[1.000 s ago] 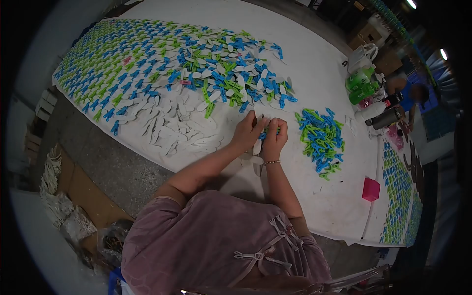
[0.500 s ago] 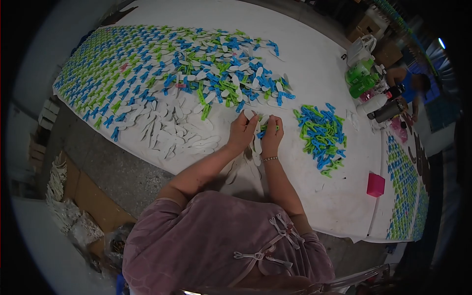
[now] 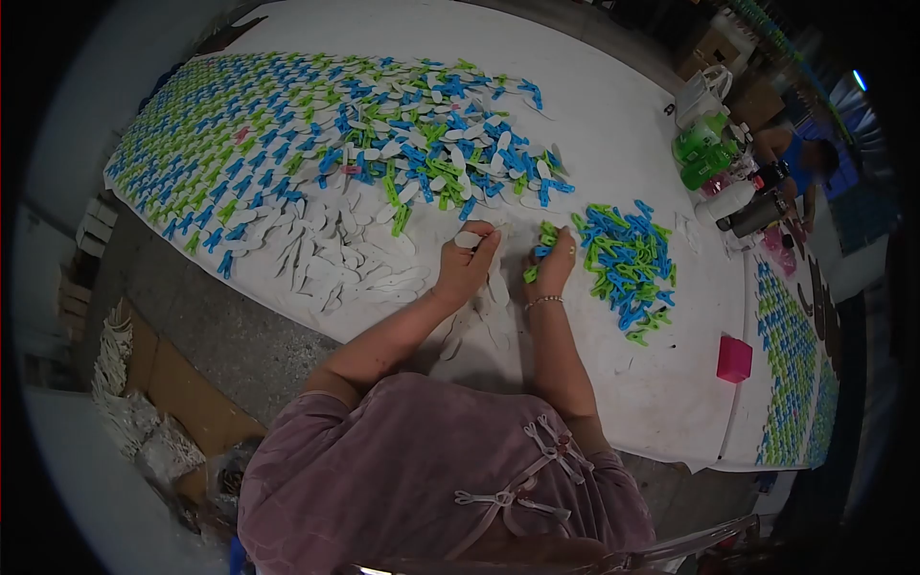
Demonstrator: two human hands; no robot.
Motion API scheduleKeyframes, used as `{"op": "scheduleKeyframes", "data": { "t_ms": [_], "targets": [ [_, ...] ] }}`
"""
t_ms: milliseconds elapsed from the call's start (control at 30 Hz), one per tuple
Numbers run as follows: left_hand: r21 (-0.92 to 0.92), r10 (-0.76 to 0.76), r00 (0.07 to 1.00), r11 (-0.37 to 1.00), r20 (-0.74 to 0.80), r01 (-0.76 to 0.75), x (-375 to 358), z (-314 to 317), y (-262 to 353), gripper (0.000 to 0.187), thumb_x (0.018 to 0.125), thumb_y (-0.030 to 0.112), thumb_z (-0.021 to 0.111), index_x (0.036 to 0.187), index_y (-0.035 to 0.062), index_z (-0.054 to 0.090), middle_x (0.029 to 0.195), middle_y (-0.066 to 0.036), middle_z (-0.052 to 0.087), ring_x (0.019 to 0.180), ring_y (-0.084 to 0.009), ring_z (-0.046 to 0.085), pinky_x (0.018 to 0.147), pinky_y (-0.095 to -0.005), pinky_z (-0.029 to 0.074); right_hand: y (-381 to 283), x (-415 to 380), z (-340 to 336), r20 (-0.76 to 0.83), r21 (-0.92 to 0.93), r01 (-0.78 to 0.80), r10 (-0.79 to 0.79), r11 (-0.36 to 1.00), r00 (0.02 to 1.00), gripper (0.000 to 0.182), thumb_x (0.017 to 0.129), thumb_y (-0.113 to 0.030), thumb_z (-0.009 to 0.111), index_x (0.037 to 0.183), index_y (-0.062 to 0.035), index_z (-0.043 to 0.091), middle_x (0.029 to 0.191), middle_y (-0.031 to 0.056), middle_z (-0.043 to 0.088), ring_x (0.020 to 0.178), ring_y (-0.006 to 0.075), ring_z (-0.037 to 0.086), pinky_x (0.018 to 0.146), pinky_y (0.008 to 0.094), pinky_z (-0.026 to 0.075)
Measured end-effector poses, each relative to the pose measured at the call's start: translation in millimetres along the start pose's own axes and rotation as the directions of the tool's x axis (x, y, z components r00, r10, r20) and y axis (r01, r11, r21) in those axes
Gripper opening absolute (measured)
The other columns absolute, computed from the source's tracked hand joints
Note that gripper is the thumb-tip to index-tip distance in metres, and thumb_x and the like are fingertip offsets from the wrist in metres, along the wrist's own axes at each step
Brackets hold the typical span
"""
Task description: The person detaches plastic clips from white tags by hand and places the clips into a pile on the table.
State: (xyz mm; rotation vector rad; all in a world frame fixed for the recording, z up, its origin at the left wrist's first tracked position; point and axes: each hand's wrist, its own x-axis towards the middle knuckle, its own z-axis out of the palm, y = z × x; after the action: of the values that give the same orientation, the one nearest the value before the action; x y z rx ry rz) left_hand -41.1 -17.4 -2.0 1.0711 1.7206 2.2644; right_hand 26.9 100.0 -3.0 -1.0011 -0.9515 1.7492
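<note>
**Left hand (image 3: 465, 266) pinching a white piece (image 3: 468, 240), right hand (image 3: 553, 264) gripping green and blue clips (image 3: 548, 234)**

Left fingers, left of the loose clip pile (image 3: 628, 273), clamp one white piece, its rounded end poking out, the rest hidden; right fingers, just left of that pile, close around the clips, partly covered, their number unclear; the pile overlaps too much to count; right of it, nearer the person, one pink box (image 3: 734, 358) on the bench (image 3: 537, 57); beyond it, rightward, two green bottles (image 3: 706, 153).
</note>
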Motion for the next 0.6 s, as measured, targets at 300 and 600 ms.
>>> {"op": "scheduleKeyframes", "data": {
  "t_ms": [300,600],
  "targets": [
    [-0.528,-0.515,0.832,0.774,-0.207,0.348,31,-21,-20,0.013,0.090,0.021,0.059,0.092,0.0085,0.056,0.079,0.004,0.055,0.070,-0.0047,0.047,0.058,-0.0216,0.038,-72,51,-80,0.248,-0.868,0.495,-0.898,-0.040,0.362,0.030,0.086,-0.028,0.061,0.100,-0.0014,0.059,0.104,0.0178,0.056,0.092,0.0277,0.056,0.081,0.0387,0.044],
    [-0.179,-0.654,0.710,0.690,0.261,0.701,43,-59,5,0.032,0.086,0.032,0.063,0.105,0.0083,0.053,0.093,-0.003,0.058,0.081,-0.0112,0.054,0.074,-0.0276,0.042,10,1,-2,0.613,-0.656,0.749,-0.519,0.086,0.596,0.021,0.082,-0.020,0.064,0.096,-0.0043,0.063,0.089,0.0112,0.059,0.082,0.0268,0.055,0.073,0.0386,0.043]
  ]
}}
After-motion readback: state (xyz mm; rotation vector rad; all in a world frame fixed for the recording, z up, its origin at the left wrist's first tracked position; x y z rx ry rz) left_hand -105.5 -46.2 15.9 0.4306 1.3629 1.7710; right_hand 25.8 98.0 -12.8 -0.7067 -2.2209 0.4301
